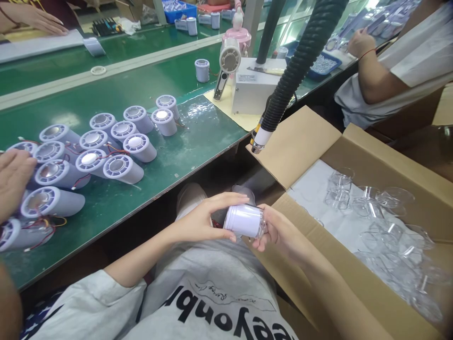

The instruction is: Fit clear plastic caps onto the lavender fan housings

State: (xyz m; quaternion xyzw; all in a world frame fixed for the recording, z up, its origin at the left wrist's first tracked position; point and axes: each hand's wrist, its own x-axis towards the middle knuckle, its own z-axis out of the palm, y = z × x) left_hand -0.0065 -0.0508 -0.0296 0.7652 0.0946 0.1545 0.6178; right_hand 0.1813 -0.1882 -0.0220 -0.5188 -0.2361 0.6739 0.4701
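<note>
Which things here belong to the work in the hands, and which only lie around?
In use:
left hand and right hand holding the white cylinder
clear cups in the cardboard box
white cylinders with wires on the green table

Lying about:
black hose
white machine
blue tray

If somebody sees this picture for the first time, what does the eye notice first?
Both hands, left hand and right hand, hold a white cylinder above the lap at the centre. To the left, many similar white cylinders with red wires lie on the green table. At right, an open cardboard box holds clear plastic cups.
</note>
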